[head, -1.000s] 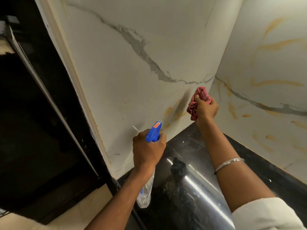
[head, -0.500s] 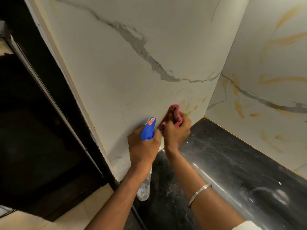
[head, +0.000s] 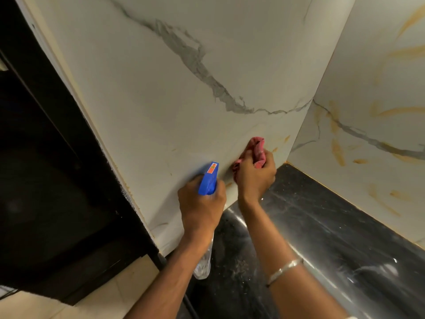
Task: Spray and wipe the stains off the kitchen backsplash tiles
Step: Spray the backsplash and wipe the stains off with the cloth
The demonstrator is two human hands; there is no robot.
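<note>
1 spray bottle [head: 208,180] in left hand [head: 200,208], 1 cloth [head: 258,149] in right hand [head: 255,178].

Left hand [head: 200,210] hides the spray bottle [head: 208,180] midway; right hand [head: 255,178] covers part of the cloth [head: 258,148].

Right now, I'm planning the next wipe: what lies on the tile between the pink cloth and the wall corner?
In the head view, two small orange stains mark the tile between cloth and corner.

Right hand [head: 255,178] presses pink cloth [head: 258,149] on backsplash [head: 161,100]; left hand [head: 201,208] grips spray bottle [head: 208,180].
</note>
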